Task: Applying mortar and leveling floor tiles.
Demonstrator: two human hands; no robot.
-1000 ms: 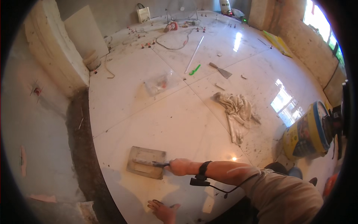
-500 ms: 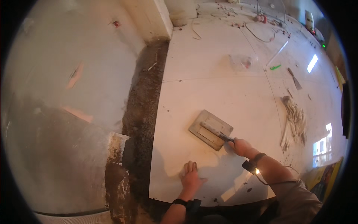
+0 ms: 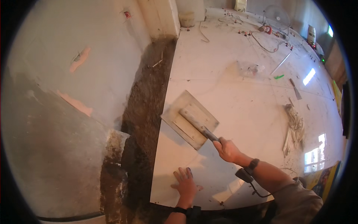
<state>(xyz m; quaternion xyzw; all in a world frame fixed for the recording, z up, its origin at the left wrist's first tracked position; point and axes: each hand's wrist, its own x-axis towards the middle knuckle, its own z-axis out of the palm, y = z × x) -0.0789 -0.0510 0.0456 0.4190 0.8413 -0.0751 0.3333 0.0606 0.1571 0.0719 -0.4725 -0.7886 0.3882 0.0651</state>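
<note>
My right hand (image 3: 228, 150) is closed around the handle of a rectangular finishing trowel (image 3: 189, 120). The trowel's greyish plate hangs tilted over a large pale floor tile (image 3: 238, 115), its left corner at the tile's left edge; a shadow lies beside it. Nearer to me, my left hand (image 3: 185, 188) lies with fingers spread on the same tile, holding nothing. Left of the tile runs a strip of rough dark mortar bed (image 3: 143, 100).
A crumpled pair of work gloves (image 3: 294, 128), a scraper (image 3: 295, 89), a green plastic piece (image 3: 279, 77) and a clear bag (image 3: 250, 69) lie rightward. A fan (image 3: 276, 18) and hoses stand far back. On the left rises a patched grey wall (image 3: 56, 130).
The trowel in my right hand has moved left and been raised, toward the tile's left edge. My left hand has spread its fingers and shifted slightly. The whole view has tilted a little.
</note>
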